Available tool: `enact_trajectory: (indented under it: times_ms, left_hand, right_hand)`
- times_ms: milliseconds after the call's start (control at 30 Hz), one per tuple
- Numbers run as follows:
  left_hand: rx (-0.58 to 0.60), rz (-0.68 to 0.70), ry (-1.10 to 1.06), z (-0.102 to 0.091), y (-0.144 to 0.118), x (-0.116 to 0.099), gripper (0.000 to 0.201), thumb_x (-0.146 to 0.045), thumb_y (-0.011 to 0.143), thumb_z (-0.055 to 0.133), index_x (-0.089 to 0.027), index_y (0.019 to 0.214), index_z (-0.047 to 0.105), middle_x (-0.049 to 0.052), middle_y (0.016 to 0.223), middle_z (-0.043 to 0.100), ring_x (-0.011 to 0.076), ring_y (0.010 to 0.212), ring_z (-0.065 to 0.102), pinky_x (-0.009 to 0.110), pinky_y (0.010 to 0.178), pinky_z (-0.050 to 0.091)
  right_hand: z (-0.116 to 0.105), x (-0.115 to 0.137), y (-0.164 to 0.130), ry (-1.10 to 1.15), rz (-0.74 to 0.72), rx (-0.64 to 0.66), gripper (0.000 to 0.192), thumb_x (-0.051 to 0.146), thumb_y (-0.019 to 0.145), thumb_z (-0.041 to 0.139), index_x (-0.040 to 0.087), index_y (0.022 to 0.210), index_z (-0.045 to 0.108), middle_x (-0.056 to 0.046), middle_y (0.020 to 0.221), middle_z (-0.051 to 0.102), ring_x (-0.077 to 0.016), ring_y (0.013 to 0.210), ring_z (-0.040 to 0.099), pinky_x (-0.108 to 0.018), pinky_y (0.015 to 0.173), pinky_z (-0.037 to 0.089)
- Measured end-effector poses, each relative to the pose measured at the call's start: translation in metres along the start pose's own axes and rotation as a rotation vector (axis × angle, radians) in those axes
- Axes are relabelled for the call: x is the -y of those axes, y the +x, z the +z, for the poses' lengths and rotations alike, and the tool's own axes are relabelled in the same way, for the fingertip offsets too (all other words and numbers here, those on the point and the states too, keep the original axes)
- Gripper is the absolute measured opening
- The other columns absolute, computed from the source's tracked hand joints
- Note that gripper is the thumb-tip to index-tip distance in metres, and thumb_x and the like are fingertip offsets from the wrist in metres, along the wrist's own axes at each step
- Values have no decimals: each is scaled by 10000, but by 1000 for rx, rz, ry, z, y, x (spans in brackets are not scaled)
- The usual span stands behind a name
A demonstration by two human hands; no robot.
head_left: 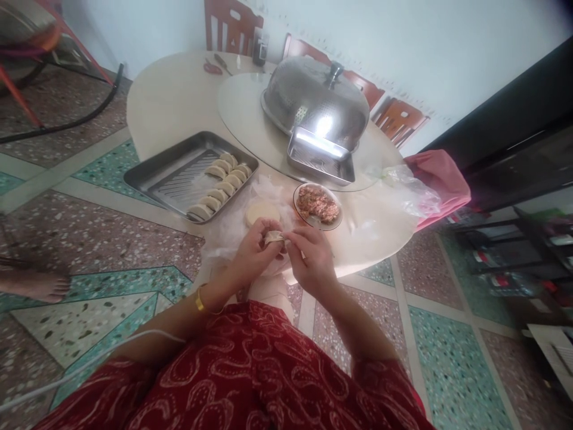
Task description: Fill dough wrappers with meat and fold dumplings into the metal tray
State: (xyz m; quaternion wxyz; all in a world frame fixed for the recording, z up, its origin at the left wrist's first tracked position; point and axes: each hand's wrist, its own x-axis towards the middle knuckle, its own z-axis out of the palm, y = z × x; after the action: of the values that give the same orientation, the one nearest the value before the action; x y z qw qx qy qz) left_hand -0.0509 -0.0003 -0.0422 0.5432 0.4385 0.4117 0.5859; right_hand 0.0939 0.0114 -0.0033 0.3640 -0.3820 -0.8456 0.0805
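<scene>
Between my two hands, just over the table's near edge, is a folded dumpling (274,237). My left hand (257,248) has its fingers closed round one side, and my right hand (311,255) pinches the edge at the other. Right beyond my left hand lies a stack of round dumpling wrappers (262,211) on a crumpled plastic bag (228,242). A plate of minced filling (317,204) stands ahead of my right hand. To the left, a metal tray (165,179) bears several finished dumplings (224,185) lined up at its right side.
A large domed metal cover (317,95) sits on the round glass turntable (242,98), with a small metal pan (320,158) leaning in front. Pink cloth and clear plastic (416,191) hang at the table's right edge. Another person's foot (38,285) is on the floor at left.
</scene>
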Motion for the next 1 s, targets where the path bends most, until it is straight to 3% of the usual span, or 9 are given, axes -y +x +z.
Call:
enact_trajectory:
  times_ms: [200,333,833,1000]
  left_hand:
    - [-26,5,-89,3,-3,-7,240,-208,730,657,-191,930,526,-24,879,581,94,754,586,176,624,531]
    - [20,-71,-212,2,-6,-7,223,-253,780,649,-198,959,527,-17,881,627,89,706,586,193,628,520]
    - [47,-204,-387,10,-18,-6,251,-360,804,694,-213,926,530,-39,796,580,86,718,591,197,679,520]
    - [45,-203,-400,12,-19,-5,266,-348,789,713,-212,916,523,-37,835,585,82,741,597,191,691,526]
  right_hand:
    - [6,5,-5,-45,-61,-53,320,203,918,488,173,1196,644,-154,1209,673,-268,1131,626,-492,953,508]
    - [12,1,-11,-11,23,-134,371,272,895,542,204,1254,607,-150,1302,628,-298,1210,590,-558,1023,477]
    - [33,2,-22,134,123,-360,195,287,900,567,251,963,748,-105,1130,739,-245,1025,685,-465,890,568]
    - [34,1,-27,141,135,-344,202,288,910,556,273,940,755,-75,1090,751,-237,1048,677,-458,910,570]
